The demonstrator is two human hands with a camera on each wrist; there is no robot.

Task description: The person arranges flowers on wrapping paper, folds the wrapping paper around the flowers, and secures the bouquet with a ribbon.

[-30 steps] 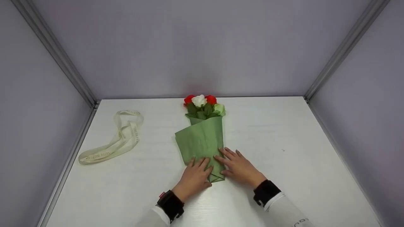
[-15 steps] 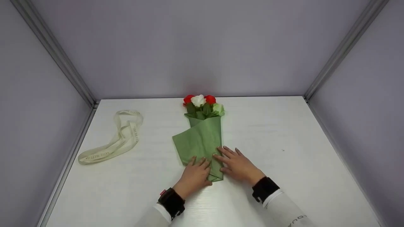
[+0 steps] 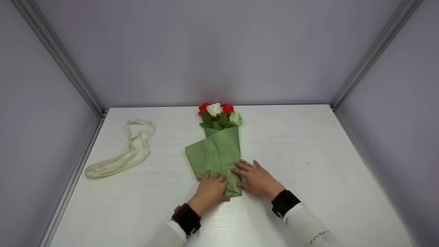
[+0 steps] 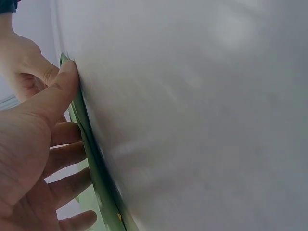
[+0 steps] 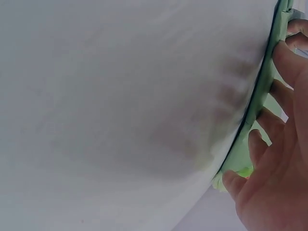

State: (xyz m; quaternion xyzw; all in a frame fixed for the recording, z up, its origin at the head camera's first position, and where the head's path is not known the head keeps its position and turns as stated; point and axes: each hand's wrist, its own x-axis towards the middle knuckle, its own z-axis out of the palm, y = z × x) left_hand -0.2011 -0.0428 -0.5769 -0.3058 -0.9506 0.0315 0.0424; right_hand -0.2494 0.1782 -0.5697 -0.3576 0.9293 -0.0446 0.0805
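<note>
A bouquet of red, white and pale green flowers (image 3: 215,109) lies on the table with its heads toward the back wall. Green wrapping paper (image 3: 214,147) covers its stems, one flap folded across the front. My left hand (image 3: 210,190) rests on the lower left of the paper with fingers spread. On the lower right edge lies my right hand (image 3: 257,179), its fingers extended over the paper. The left wrist view shows fingers (image 4: 67,154) along the paper's edge; in the right wrist view the fingers (image 5: 272,122) touch the green paper (image 5: 262,91). The stems are hidden.
A loose cream ribbon (image 3: 132,149) with printed lettering lies looped on the left of the white table (image 3: 308,137). Grey panels (image 3: 219,51) enclose the table at the back and both sides.
The bouquet and its paper have shifted slightly left, and the folded flap's left corner has moved left and a little lower. My right hand has moved slightly left with it; my left hand barely moves.
</note>
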